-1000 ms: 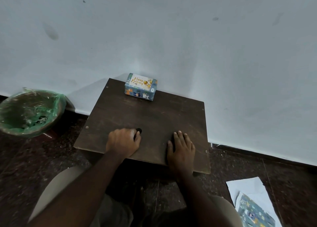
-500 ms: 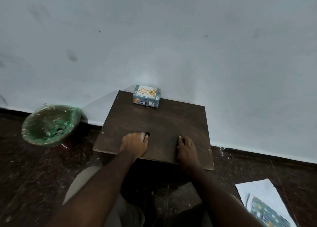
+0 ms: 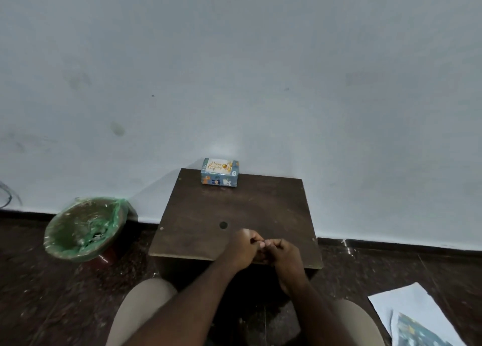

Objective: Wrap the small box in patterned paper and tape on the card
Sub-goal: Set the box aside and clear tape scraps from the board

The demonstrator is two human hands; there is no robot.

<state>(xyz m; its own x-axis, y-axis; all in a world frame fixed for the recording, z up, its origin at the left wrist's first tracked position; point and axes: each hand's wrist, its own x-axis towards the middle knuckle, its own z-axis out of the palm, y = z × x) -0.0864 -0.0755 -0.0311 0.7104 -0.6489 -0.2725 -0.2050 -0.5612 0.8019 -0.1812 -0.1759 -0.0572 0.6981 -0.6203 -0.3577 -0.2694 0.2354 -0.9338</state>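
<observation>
Left hand (image 3: 243, 249) and right hand (image 3: 283, 253) curled fingertip-to-fingertip over near table (image 3: 260, 207) edge, grip contents unclear; wrapped box (image 3: 220, 182), card (image 3: 218, 166) on top, parked at far edge; likely done, pending tape check.

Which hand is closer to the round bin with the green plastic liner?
Left. The left hand is right of the green-lined round bin, over the brown wooden table; the right hand is farther right.

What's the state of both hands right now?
Left hand: closed, fingers curled, nothing visible held.
Right hand: closed, fingers curled against the left, nothing visible held.
</observation>
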